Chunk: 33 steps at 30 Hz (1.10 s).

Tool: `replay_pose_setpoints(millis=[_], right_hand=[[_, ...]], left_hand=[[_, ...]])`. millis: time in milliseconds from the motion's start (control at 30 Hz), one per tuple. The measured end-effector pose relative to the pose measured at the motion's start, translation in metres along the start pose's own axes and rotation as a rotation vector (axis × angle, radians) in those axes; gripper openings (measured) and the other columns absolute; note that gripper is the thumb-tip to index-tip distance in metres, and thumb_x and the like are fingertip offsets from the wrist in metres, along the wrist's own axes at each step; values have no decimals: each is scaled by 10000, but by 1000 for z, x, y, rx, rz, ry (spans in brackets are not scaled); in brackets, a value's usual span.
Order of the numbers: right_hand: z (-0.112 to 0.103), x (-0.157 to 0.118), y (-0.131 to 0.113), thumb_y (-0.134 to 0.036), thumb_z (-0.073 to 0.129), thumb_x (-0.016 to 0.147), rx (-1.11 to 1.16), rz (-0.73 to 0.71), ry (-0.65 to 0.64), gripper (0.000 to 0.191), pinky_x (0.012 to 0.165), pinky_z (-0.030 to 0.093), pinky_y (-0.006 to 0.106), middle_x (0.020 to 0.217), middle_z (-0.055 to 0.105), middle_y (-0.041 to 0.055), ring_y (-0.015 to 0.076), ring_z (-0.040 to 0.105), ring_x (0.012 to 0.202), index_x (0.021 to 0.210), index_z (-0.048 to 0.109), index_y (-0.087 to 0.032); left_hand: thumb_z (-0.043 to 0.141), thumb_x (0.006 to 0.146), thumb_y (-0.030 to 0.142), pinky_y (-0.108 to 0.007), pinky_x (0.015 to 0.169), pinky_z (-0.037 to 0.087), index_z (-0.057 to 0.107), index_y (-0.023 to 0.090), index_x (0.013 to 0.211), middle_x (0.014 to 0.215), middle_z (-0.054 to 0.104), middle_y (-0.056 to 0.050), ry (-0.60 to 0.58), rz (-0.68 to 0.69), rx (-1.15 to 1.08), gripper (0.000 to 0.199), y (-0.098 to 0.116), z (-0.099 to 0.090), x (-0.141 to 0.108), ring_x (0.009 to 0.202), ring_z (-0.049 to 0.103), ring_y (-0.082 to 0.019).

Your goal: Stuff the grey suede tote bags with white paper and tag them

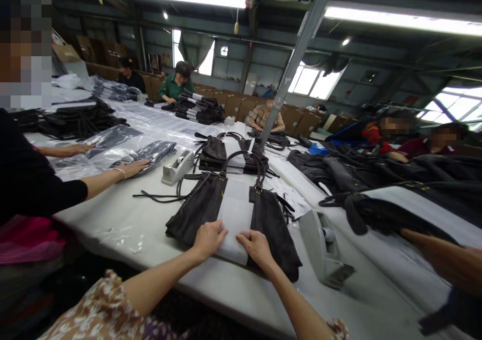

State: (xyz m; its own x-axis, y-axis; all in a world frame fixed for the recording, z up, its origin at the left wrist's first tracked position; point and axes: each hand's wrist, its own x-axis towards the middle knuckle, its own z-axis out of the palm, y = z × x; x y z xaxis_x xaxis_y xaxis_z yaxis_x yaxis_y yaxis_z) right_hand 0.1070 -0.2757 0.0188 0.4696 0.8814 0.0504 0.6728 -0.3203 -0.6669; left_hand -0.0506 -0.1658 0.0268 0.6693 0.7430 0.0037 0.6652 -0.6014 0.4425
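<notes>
A dark handbag (196, 209) lies flat on the white table, its two handles pointing away from me. A white paper band (236, 204) runs down its middle. At the near end of the band, my left hand (209, 238) pinches the left edge between thumb and fingers. My right hand (258, 247) does the same at the right edge, its fingertips partly hidden under the bag's near side. Behind this bag, more dark bags (213, 154) are stacked with a similar white band.
Tape dispensers stand left (178, 167) and right (324, 249) of the bag. A co-worker's hands (131, 170) press plastic-wrapped bags at left. Another person's arm (440, 254) reaches in at right beside dark bags (376, 214). A slanted metal post (289, 74) rises behind the stack.
</notes>
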Motion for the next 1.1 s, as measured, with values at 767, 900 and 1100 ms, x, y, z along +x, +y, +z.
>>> replay_pose_setpoints(millis=[767,900,1100], right_hand=[[2,21,-21,-446,448,906,-517,218,-5,408,649,478,328,843,692,182,286,677,801,869,700,-127],[3,18,-27,-440,477,900,-532,245,10,382,662,490,330,839,684,185,286,675,817,871,684,-120],[7,15,-44,-256,569,859,-719,36,249,481,722,502,368,1071,598,206,288,627,910,1304,461,-107]], left_hand=[[383,922,351,-342,794,478,643,143,1014,1038,650,-151,-93,-164,97,346,13,-1,18,960,639,-270],[394,928,318,-367,807,488,661,112,999,1028,655,-176,-117,-184,85,345,15,-5,21,977,634,-276],[531,899,373,-389,842,509,572,167,1124,1132,592,-77,-190,-148,35,308,34,-9,17,974,591,-186]])
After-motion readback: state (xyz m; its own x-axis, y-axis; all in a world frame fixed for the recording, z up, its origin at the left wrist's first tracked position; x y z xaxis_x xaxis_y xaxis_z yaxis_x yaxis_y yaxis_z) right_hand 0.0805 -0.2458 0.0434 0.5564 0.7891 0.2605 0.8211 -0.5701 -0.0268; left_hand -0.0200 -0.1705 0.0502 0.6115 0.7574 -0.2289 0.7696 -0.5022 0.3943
